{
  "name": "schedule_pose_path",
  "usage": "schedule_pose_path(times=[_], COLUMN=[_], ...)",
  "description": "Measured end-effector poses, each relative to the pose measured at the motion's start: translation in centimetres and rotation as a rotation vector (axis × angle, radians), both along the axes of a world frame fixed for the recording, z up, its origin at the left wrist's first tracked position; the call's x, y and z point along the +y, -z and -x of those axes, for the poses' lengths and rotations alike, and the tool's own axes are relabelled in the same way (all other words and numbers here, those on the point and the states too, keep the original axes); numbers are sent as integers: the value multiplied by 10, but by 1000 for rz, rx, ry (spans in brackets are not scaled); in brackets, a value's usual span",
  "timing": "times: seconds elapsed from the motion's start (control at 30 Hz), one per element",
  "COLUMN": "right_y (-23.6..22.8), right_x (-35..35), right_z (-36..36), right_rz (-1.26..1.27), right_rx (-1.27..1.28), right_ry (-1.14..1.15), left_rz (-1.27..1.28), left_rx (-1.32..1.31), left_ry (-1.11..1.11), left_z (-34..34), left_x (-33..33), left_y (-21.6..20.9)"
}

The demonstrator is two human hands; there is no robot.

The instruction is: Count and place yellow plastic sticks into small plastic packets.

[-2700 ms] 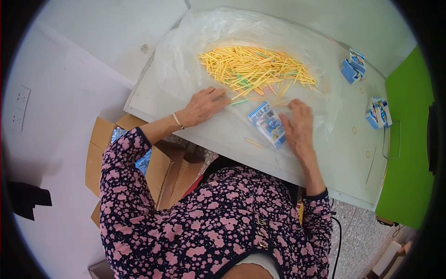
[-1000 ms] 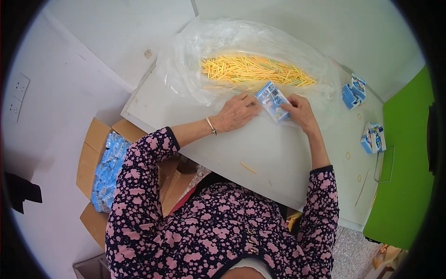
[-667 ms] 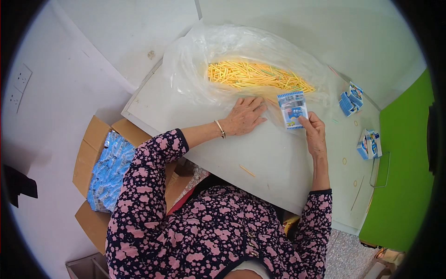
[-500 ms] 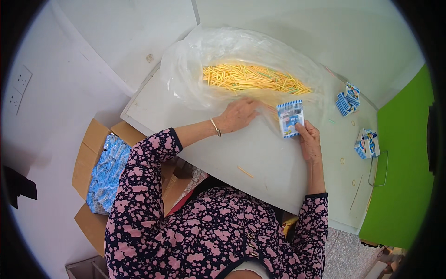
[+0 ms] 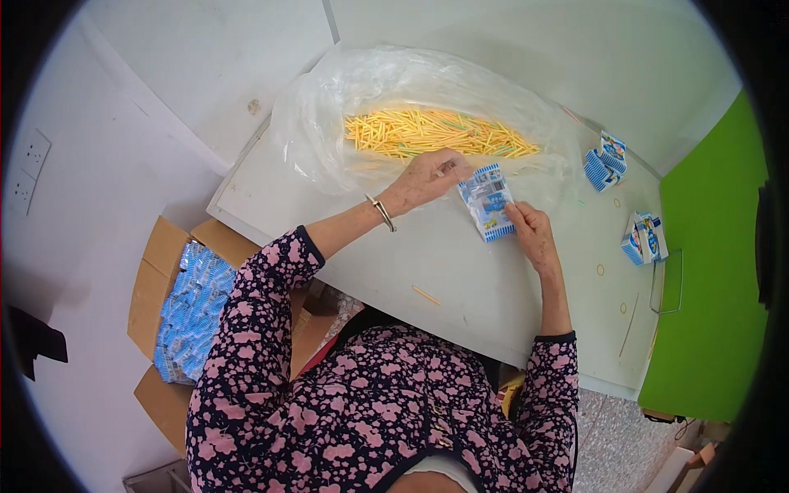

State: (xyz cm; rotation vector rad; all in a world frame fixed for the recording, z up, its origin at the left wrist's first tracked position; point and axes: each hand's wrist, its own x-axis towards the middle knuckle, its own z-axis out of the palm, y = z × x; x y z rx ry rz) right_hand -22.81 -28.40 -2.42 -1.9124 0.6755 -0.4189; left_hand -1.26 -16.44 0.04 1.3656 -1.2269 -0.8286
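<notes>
A small blue-and-white packet hangs tilted above the table, its striped top edge facing the far side. My right hand pinches it by the lower right edge. At the packet's upper left corner, my left hand has its fingers drawn together; what they hold, if anything, is blurred. Just beyond the hands, a heap of thin yellow sticks, with a few green ones among them, lies in a large clear plastic bag. One loose stick rests near the table's front edge.
Folded blue-and-white packets and a small bundle of them lie at the right, near rubber bands and a green panel. On the left, an open cardboard box holds many blue packets. The white table has a slanting front edge.
My left hand has moved from beside the bag to the packet's top corner, its fingers closing. The right hand has shifted slightly left and tilted the packet.
</notes>
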Motion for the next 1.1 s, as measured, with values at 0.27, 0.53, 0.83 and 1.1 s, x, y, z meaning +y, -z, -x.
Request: schedule_pose_path(times=[0.27, 0.53, 0.83, 1.1], right_y=[-26, -39, -25, -19], right_x=[19, 29, 56, 70], right_z=[-5, -5, -20, -28], right_rz=[523, 87, -155, -196], right_rx=[-196, -300, -297, -250], right_ry=[124, -13, 128, 39], left_rz=[95, 246, 205, 107], left_rx=[-419, -389, -379, -464], left_ry=[-183, -115, -156, -97], left_z=[13, 30, 28, 12], left_x=[-2, -3, 17, 34], left_y=[-12, -34, -12, -2])
